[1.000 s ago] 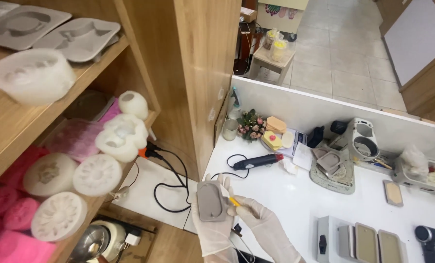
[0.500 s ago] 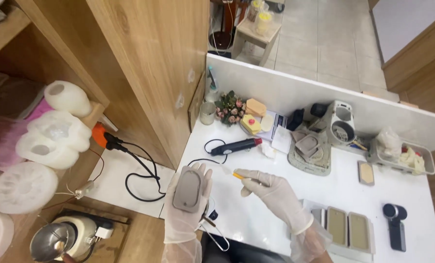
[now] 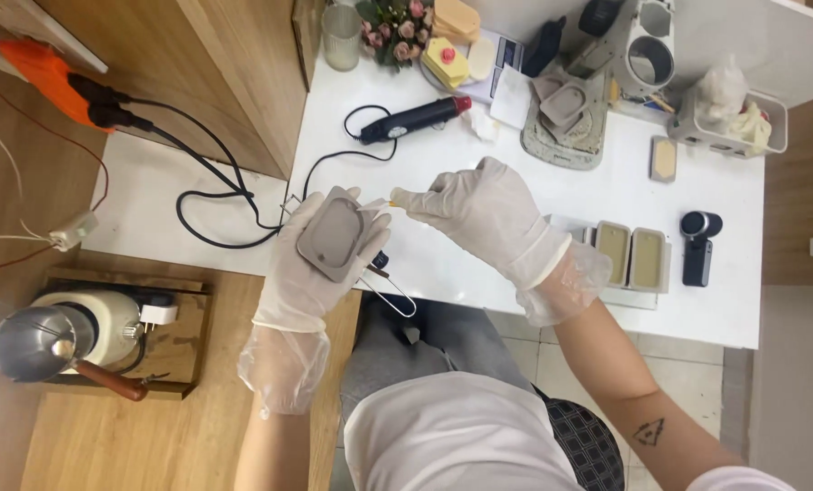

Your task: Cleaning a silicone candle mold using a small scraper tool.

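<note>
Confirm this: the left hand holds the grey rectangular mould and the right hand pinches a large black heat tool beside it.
Not quite. The head view shows the left hand holding the grey rectangular mould, but the right hand pinches a small yellow-tipped stick. The black heat tool lies on the white table.

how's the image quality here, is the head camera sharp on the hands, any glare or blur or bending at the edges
Head view: evenly lit and sharp on the left hand, the grey mould it holds, and the right hand; the white table is bright, with soft shadows but no hard glare; the white shape at the top-left corner is blurred; the wide lens bows the table edges and wooden panels.
</note>
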